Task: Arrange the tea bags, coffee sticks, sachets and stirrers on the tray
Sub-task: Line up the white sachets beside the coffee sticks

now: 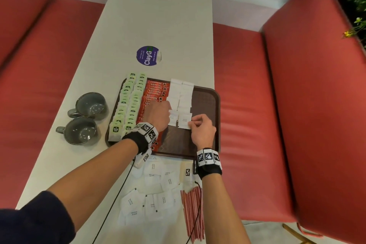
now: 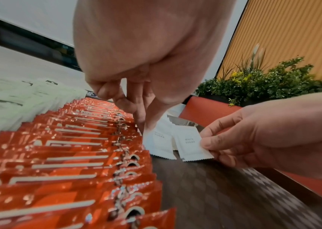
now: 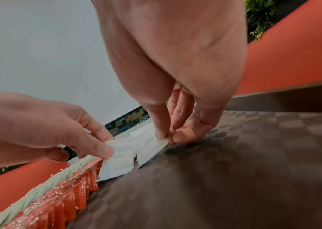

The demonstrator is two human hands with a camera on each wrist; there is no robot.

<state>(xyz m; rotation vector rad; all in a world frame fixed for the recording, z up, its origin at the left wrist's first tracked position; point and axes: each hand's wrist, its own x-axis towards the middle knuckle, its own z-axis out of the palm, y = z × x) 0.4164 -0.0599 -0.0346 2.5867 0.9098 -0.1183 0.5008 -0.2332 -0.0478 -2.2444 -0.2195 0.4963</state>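
Hands: the left hand [image 1: 158, 113] pinches the white sachet [image 3: 117, 159] at the near end of the left sachet column, thumb and fingers curled on its upper edge; the right hand [image 1: 202, 128] pinches the corner of the neighbouring sachet [image 1: 184, 121] at the near end of the right column.
Pose: both wrists are raised above the tray with fingers pointing down; the left forearm crosses over the coffee sticks, the right hand sits over bare tray floor.
Sachet columns: two white columns [image 1: 182, 95] run from the tray's far edge toward the person and end at the two held sachets, which overlap the ones behind them.
Coffee sticks: one red column [image 1: 156, 93] lies just left of the sachets and fills the tray front to back.
Tea bags: two green columns [image 1: 128, 103] along the tray's left side.
Tray: the brown tray [image 1: 208, 103] shows bare floor at its right side and near the person in front of the sachets.
Progress: tea bags and coffee look finished; sachets look roughly half laid.
Left to do: loose sachets [image 1: 150, 200] and a bundle of red stirrers [image 1: 193, 212] lie on the worktop [image 1: 158, 16] beside the tray's near edge.
Elsewhere: two grey cups [image 1: 85, 119] stand left of the tray.
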